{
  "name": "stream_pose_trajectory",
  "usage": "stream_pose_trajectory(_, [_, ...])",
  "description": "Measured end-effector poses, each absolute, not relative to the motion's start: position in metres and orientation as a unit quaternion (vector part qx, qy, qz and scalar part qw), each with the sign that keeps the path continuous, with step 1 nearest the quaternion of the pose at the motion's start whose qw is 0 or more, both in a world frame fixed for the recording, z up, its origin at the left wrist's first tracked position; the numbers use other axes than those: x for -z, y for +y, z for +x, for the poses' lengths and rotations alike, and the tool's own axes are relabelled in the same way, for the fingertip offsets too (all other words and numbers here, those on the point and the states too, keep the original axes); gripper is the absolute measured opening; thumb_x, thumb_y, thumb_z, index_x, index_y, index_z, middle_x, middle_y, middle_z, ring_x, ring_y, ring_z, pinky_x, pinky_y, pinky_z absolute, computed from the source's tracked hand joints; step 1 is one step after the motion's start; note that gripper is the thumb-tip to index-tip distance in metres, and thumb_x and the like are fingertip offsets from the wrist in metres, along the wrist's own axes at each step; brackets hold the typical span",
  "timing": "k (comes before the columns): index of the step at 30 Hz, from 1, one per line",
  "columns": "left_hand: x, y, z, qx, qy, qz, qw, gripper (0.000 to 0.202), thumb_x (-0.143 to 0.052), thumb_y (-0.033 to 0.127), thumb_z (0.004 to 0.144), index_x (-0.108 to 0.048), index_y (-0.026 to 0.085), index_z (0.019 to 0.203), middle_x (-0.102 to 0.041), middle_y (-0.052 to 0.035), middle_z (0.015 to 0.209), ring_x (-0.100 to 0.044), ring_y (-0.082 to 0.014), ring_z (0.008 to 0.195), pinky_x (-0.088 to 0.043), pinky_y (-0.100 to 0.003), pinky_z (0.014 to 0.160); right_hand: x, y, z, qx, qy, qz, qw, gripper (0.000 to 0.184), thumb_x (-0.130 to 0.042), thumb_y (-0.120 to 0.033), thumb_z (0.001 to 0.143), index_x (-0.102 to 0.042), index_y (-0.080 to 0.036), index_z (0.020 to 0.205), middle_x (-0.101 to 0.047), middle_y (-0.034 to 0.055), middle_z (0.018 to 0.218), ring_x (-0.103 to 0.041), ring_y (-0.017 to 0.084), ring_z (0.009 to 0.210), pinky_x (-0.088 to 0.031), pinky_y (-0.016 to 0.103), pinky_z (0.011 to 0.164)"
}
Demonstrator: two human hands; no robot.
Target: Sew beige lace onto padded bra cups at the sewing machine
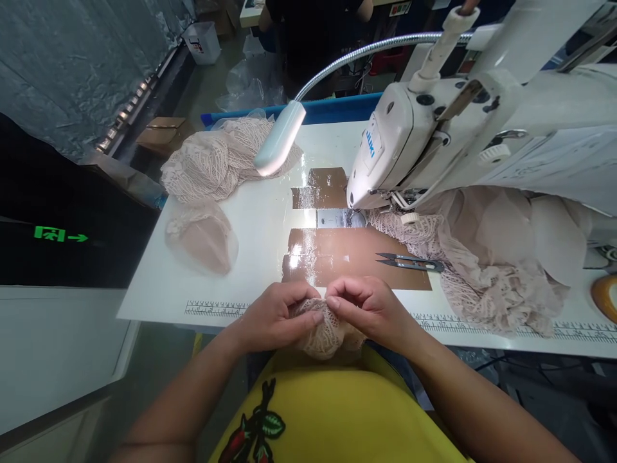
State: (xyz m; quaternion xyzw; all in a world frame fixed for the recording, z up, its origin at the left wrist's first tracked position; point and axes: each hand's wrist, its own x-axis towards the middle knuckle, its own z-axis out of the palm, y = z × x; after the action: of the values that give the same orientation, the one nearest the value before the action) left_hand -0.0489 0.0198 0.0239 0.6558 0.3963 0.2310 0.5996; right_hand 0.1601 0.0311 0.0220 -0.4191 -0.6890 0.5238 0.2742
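Close to my body, at the table's front edge, both hands pinch a piece of beige lace fabric [324,337]. My left hand [277,318] is closed on its left side, thumb on top. My right hand [373,312] grips the upper right part between thumb and fingers. The lace bunches and hangs down between the hands. Just beyond lie brown tape strips [337,251] stuck to the white table. Black thread snips [409,262] rest on the tape, right of my hands. Behind them stands a white sewing machine [385,141], with lace beside its needle area.
A heap of beige lace [216,157] lies at the back left, and a beige fabric cup [205,238] sits in front of it. More lace and cups [506,257] pile up on the right. A lamp [280,138] hangs over the table. Another person [313,38] sits beyond.
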Motion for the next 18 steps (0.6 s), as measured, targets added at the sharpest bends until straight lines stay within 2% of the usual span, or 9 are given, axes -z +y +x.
stream_pose_trajectory(2, [-0.0229,0.0201,-0.0482,-0.237,0.403,0.655,0.594,0.018,-0.055,0.031,0.087,-0.06,0.014,0.084,-0.052,0.0011,0.07,-0.045,-0.0099,0.062,-0.036,-0.021,0.057,-0.0218,0.033,0.1645,-0.513,-0.7,-0.417,0.271,0.02,-0.052,-0.031,0.087,-0.067,-0.018,0.083,-0.062,-0.0002,0.066,-0.052,0.012,0.059,-0.04,0.023,0.054])
stream_pose_trajectory(4, [-0.021,0.0198,-0.0464,-0.245,0.408,0.653,0.589,0.018,-0.054,0.03,0.087,-0.059,0.014,0.082,-0.052,0.0009,0.07,-0.045,-0.0098,0.062,-0.037,-0.021,0.057,-0.0225,0.0346,0.1682,-0.509,-0.703,-0.413,0.274,0.022,-0.05,-0.03,0.089,-0.068,-0.018,0.094,-0.069,0.0029,0.083,-0.06,0.015,0.074,-0.045,0.025,0.066])
stream_pose_trajectory(6, [-0.0189,0.0193,-0.0439,-0.249,0.411,0.652,0.587,0.019,-0.054,0.031,0.088,-0.059,0.014,0.081,-0.052,0.0008,0.07,-0.045,-0.0098,0.062,-0.036,-0.021,0.057,-0.0241,0.0354,0.1695,-0.521,-0.703,-0.401,0.271,0.023,-0.053,-0.031,0.088,-0.067,-0.019,0.101,-0.07,0.0047,0.095,-0.062,0.017,0.084,-0.047,0.026,0.073])
stream_pose_trajectory(8, [-0.0172,0.0187,-0.0412,-0.247,0.409,0.654,0.586,0.02,-0.054,0.031,0.088,-0.058,0.014,0.079,-0.051,0.0012,0.068,-0.044,-0.0095,0.061,-0.035,-0.021,0.056,-0.0261,0.0354,0.1682,-0.53,-0.706,-0.392,0.256,0.021,-0.057,-0.035,0.086,-0.067,-0.018,0.095,-0.069,0.0037,0.086,-0.061,0.015,0.075,-0.046,0.025,0.066])
stream_pose_trajectory(11, [-0.0159,0.018,-0.039,-0.247,0.402,0.652,0.594,0.021,-0.054,0.032,0.087,-0.056,0.014,0.077,-0.046,0.0024,0.066,-0.04,-0.0087,0.059,-0.032,-0.021,0.054,-0.0279,0.0349,0.1647,-0.54,-0.705,-0.395,0.236,0.023,-0.058,-0.037,0.085,-0.065,-0.017,0.075,-0.06,-0.0004,0.064,-0.051,0.011,0.057,-0.039,0.023,0.053])
stream_pose_trajectory(13, [-0.0163,0.0182,-0.0399,-0.248,0.381,0.633,0.626,0.02,-0.057,0.033,0.086,-0.054,0.014,0.081,-0.048,0.0014,0.07,-0.043,-0.0094,0.062,-0.035,-0.021,0.056,-0.028,0.0347,0.1645,-0.558,-0.691,-0.395,0.235,0.026,-0.058,-0.038,0.085,-0.062,-0.017,0.07,-0.057,-0.0015,0.061,-0.048,0.01,0.055,-0.037,0.022,0.051])
stream_pose_trajectory(16, [-0.0199,0.0208,-0.0439,-0.249,0.349,0.598,0.677,0.025,-0.064,0.035,0.081,-0.049,0.016,0.087,-0.052,-0.0003,0.08,-0.048,-0.0108,0.067,-0.04,-0.022,0.059,-0.0277,0.0343,0.1676,-0.606,-0.649,-0.39,0.243,0.026,-0.061,-0.041,0.083,-0.061,-0.017,0.072,-0.054,-0.0017,0.062,-0.046,0.01,0.056,-0.036,0.022,0.05])
stream_pose_trajectory(18, [-0.0237,0.0244,-0.0468,-0.246,0.36,0.607,0.665,0.024,-0.064,0.034,0.082,-0.05,0.017,0.09,-0.052,0.0002,0.08,-0.048,-0.0107,0.068,-0.04,-0.022,0.06,-0.0282,0.0338,0.1702,-0.644,-0.612,-0.385,0.25,0.027,-0.063,-0.042,0.082,-0.06,-0.017,0.073,-0.053,-0.002,0.062,-0.045,0.009,0.055,-0.035,0.021,0.049])
